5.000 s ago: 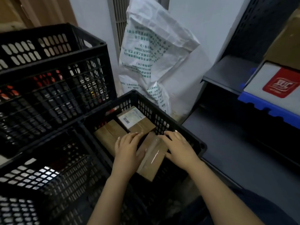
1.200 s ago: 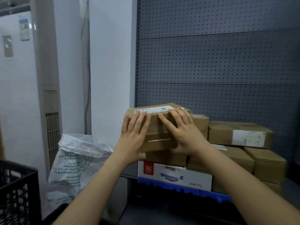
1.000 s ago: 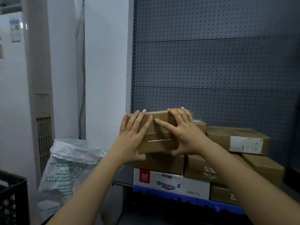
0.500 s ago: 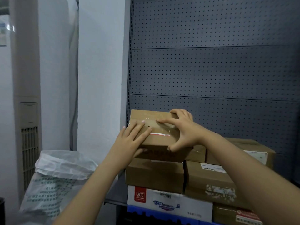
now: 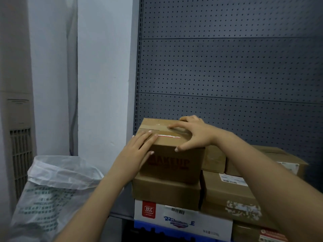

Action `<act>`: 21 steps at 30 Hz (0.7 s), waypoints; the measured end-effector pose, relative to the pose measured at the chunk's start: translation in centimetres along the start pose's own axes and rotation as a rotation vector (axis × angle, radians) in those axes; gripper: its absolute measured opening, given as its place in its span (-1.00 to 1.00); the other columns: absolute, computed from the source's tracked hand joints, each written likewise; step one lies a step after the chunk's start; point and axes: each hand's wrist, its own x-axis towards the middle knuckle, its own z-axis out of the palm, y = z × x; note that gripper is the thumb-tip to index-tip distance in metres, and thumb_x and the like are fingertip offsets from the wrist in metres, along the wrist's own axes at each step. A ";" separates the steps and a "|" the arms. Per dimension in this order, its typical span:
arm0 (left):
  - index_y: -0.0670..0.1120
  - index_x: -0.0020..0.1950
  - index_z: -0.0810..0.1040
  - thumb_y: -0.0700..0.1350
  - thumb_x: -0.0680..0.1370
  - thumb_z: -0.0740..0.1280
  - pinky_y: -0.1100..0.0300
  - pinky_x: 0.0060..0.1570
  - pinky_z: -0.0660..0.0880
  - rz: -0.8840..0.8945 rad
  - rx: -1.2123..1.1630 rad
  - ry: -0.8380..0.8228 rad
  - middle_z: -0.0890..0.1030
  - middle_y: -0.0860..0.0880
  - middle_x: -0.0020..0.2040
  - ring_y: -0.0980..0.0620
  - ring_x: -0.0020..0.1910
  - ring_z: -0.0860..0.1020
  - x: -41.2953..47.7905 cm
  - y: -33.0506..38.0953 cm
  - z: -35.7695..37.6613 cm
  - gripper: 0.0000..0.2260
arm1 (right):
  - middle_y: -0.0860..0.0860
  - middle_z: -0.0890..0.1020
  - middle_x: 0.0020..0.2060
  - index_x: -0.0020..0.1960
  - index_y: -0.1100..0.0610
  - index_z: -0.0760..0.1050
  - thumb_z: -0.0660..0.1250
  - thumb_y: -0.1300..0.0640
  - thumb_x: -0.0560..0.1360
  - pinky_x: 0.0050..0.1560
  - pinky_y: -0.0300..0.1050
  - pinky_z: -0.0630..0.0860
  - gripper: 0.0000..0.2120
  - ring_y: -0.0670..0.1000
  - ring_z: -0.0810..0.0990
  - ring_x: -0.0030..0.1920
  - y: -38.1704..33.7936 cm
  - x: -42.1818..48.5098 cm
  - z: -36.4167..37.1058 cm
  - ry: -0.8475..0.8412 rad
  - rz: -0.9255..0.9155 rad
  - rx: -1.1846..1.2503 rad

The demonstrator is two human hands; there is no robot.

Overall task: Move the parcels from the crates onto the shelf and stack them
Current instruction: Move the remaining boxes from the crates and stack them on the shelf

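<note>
Left hand [image 5: 138,152]: fingers nearly straight, lying flat against the near left corner of the parcel [image 5: 172,161] and pressing it, not wrapping it. Right hand [image 5: 194,135]: spreading over the parcel's taped top at its right end, fingers reaching across the top and thumb hooking down onto the front face, so it is gripping the parcel.

The parcel is sitting on the shelf stack, resting on a brown box [image 5: 166,193], which is lying on a white carton [image 5: 183,222] at 6 o'clock. It is hanging slightly past the brown box's left end, and its rear is close to the dotted back panel [image 5: 227,67] of the shelf; contact there cannot be told.

At 3 to 4 o'clock, more brown boxes [image 5: 227,194] are standing just beside the stack. At 8 o'clock, a white printed sack [image 5: 56,193] is leaning by the wall. No crate is showing.

Judgement: the placing step is nearing its end and the parcel is being squared up. The next move is calling for a small push toward 3 o'clock to line up the edges, then letting go with both hands without dragging the parcel off, and turning back for another from the crates.
</note>
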 end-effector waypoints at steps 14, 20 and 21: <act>-0.02 0.51 0.23 0.09 0.45 0.43 0.01 0.37 0.18 -0.101 0.001 0.011 0.27 -0.07 0.49 -0.09 0.48 0.18 -0.1 0.7 1.6 -0.30 | -0.13 0.26 0.45 0.47 -0.16 0.25 0.33 -0.29 0.43 0.44 -0.03 0.11 -0.34 -0.07 0.15 0.42 -0.4 -4.6 4.0 0.341 -0.080 -0.049; 0.04 0.50 0.24 0.08 0.45 0.44 -0.15 0.35 0.28 -0.159 -0.064 0.048 0.20 -0.08 0.50 -0.11 0.49 0.11 -0.1 1.2 1.7 -0.32 | -0.11 -0.05 0.54 0.44 -0.22 0.22 0.43 -0.20 0.40 0.35 -0.01 0.08 -0.31 -0.01 -0.06 0.51 -0.2 -6.2 8.0 0.571 0.044 0.135; 0.09 0.50 0.22 0.10 0.44 0.45 -0.19 0.32 0.28 -0.192 -0.075 0.050 0.15 -0.09 0.51 -0.13 0.49 0.07 -0.1 1.3 1.7 -0.31 | -0.14 -0.11 0.54 0.45 -0.23 0.19 0.45 -0.18 0.39 0.30 -0.05 0.11 -0.29 -0.02 -0.08 0.52 -0.3 -6.4 8.6 0.588 0.071 0.197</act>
